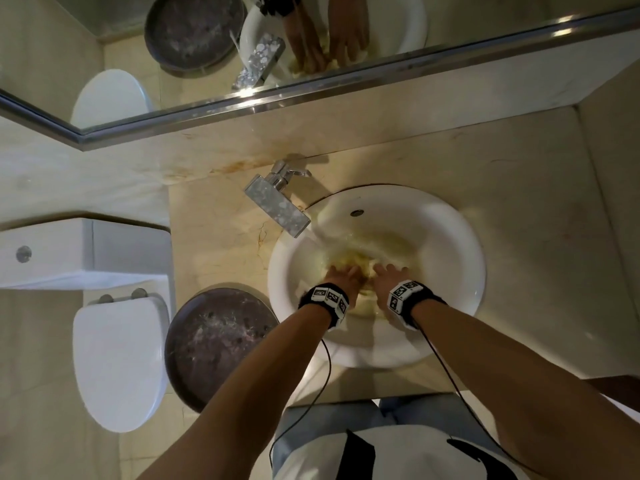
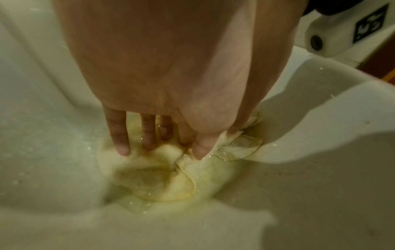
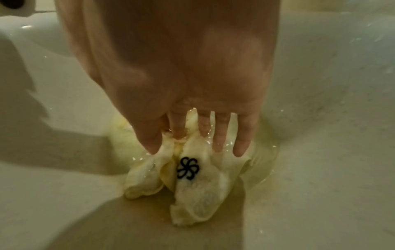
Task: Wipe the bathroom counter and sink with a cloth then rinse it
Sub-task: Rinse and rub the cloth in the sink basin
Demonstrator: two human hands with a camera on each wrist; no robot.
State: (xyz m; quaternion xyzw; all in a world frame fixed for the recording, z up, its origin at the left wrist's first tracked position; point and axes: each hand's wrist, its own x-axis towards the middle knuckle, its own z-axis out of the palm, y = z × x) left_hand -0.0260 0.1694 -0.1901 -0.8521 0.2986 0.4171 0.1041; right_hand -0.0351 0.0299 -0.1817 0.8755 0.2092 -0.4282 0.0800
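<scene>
A wet yellow cloth lies bunched at the bottom of the white sink, in shallow yellowish water. My left hand presses down on its left part with straight fingers; the thumb rests on a fold. My right hand presses on the right part, fingers straight and wet. In the left wrist view the cloth spreads below the left hand. In the right wrist view the cloth shows a black flower mark below the right hand. A blurred stream runs from the chrome faucet toward the cloth.
The beige stone counter surrounds the sink, with a mirror along its back. A dark round basin stands on the floor left of the counter, beside a white toilet. Cables hang from both wrist cameras.
</scene>
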